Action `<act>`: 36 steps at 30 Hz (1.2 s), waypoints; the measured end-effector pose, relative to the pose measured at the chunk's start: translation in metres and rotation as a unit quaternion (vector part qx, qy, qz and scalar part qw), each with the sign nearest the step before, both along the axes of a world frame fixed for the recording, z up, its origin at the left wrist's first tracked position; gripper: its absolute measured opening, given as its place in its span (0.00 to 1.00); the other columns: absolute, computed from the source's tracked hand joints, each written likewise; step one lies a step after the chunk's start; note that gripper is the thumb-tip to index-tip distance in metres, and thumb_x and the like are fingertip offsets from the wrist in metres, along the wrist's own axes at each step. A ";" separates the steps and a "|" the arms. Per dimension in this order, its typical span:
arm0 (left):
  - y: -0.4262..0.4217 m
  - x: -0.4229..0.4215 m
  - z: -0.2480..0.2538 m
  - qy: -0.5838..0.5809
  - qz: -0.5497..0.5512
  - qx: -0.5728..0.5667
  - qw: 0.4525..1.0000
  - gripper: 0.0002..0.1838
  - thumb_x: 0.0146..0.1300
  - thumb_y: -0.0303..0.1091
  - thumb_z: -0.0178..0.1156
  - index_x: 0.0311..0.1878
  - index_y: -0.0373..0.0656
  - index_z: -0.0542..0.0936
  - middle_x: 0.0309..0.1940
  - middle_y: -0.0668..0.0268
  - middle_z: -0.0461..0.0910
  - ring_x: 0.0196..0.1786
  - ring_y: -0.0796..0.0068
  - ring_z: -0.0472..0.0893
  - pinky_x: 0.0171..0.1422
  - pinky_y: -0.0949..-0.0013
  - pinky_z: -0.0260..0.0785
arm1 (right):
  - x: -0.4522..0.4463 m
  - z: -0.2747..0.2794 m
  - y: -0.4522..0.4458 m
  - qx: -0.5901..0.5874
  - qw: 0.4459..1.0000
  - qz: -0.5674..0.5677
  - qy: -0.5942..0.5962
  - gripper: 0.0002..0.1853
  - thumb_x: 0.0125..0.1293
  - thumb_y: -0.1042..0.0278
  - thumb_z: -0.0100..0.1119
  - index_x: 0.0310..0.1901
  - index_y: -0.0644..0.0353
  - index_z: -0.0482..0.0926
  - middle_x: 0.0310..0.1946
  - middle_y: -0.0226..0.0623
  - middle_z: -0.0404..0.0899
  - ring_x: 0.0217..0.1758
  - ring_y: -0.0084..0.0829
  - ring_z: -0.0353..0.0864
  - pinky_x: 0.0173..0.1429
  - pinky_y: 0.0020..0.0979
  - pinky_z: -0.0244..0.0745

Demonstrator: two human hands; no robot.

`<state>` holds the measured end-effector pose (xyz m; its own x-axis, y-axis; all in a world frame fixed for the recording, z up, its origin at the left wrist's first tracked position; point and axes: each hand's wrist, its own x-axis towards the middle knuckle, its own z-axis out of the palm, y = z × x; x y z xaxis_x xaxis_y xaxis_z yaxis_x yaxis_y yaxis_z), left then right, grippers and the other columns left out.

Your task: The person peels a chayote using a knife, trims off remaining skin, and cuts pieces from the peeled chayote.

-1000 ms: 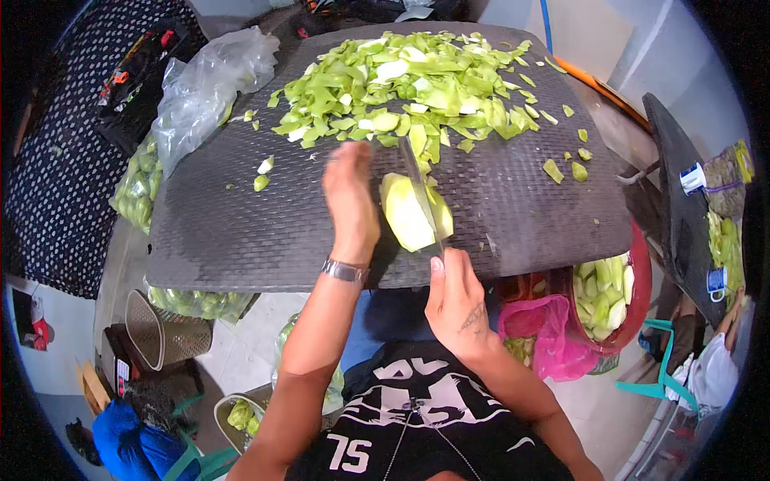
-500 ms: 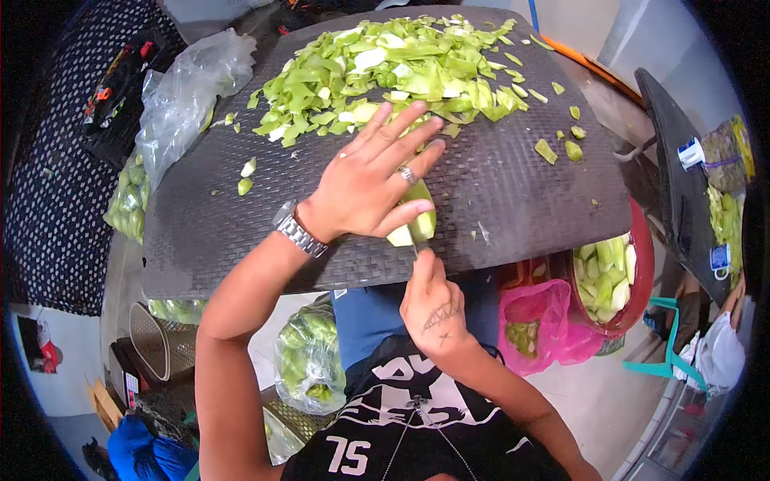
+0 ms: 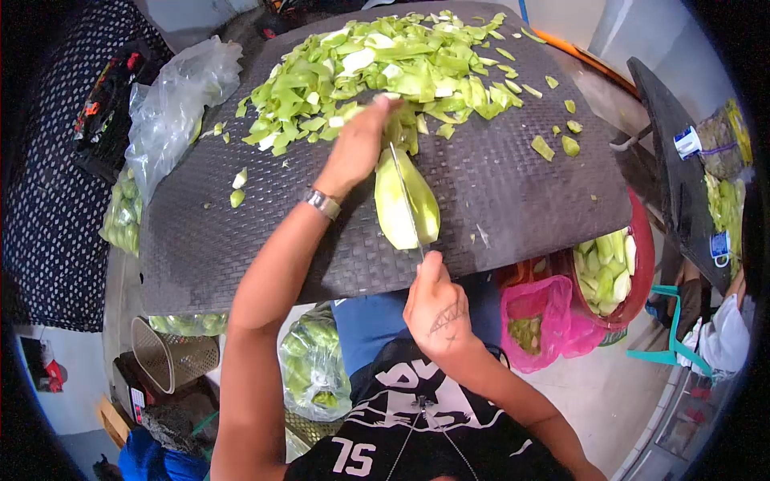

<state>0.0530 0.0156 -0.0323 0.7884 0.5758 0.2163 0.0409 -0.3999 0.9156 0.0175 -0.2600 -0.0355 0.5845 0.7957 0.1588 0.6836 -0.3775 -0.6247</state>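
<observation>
A knife (image 3: 404,183) lies along a peeled pale-green fruit (image 3: 389,204), which looks like a green mango and rests near the table's front edge. My right hand (image 3: 439,309) is closed round the knife's handle below the edge. My left hand (image 3: 365,144) is turned on its side, fingers stretched forward and blurred, against the near side of a heap of green peelings (image 3: 377,60). Its fingertips are partly hard to make out among the scraps, and it is off the fruit.
The dark woven-pattern table (image 3: 521,192) carries loose scraps and a clear plastic bag (image 3: 180,104) at left. Below it are a red tub (image 3: 638,264) of peeled pieces, a pink bag (image 3: 541,321), a bag of green fruit (image 3: 313,365) and a beige basket (image 3: 180,357). A turquoise stool (image 3: 674,329) stands right.
My left hand has moved forward from over the fruit to the peelings and turned on its side, uncovering the fruit and blade. My right hand still grips the knife in nearly the same place.
</observation>
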 end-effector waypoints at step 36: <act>-0.065 0.010 0.089 0.015 -0.286 0.572 0.769 0.32 0.75 0.56 0.52 0.67 0.37 0.78 0.69 0.43 0.75 0.70 0.42 0.77 0.79 0.50 0.66 | 0.019 0.042 0.003 -0.123 0.991 0.012 0.054 0.13 0.71 0.75 0.51 0.54 0.69 0.65 0.33 0.62 0.84 0.37 0.61 0.88 0.43 0.56 0.85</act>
